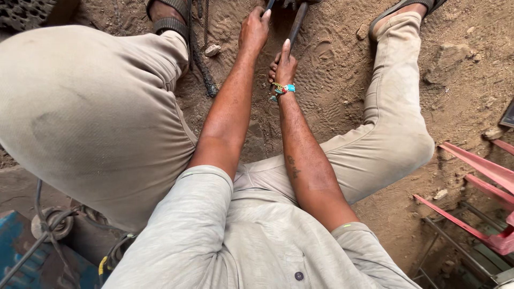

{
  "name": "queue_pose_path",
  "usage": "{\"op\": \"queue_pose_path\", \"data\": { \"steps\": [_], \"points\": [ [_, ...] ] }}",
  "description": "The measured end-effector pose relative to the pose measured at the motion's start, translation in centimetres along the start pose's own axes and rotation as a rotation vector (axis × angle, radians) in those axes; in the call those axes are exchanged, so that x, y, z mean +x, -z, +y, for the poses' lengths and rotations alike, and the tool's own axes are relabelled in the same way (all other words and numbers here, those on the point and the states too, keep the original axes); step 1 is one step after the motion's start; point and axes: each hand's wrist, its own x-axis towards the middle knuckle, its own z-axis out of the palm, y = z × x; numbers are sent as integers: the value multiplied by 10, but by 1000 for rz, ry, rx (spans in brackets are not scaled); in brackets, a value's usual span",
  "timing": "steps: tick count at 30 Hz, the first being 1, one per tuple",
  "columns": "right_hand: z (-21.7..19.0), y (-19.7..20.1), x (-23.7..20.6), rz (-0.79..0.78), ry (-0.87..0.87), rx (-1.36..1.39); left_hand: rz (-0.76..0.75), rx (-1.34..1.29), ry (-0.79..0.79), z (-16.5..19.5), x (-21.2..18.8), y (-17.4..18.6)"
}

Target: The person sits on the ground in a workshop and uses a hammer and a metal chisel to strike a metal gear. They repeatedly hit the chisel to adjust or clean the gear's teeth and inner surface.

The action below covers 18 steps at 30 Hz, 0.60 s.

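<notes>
I sit low over sandy ground with both arms stretched forward between my knees. My left hand is closed around a thin dark rod near the top edge. My right hand, with a turquoise bracelet at the wrist, grips the lower end of a dark metal bar that slants up and out of view. The far ends of both pieces are cut off by the frame.
A twisted dark steel bar lies on the dirt beside my left foot. Small stones dot the sand. Red metal frames stand at the right. Cables and a blue machine sit at the lower left.
</notes>
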Motion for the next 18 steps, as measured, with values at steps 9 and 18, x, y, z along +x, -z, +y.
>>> {"op": "queue_pose_path", "data": {
  "steps": [9, 18],
  "points": [
    [-3, -1, -1, -4, 8, -17, -112, -50, 217, 13, -5, 8],
    [-4, 0, 0, 47, 113, -114, -100, -65, 275, 8, -5, 7]
  ]
}}
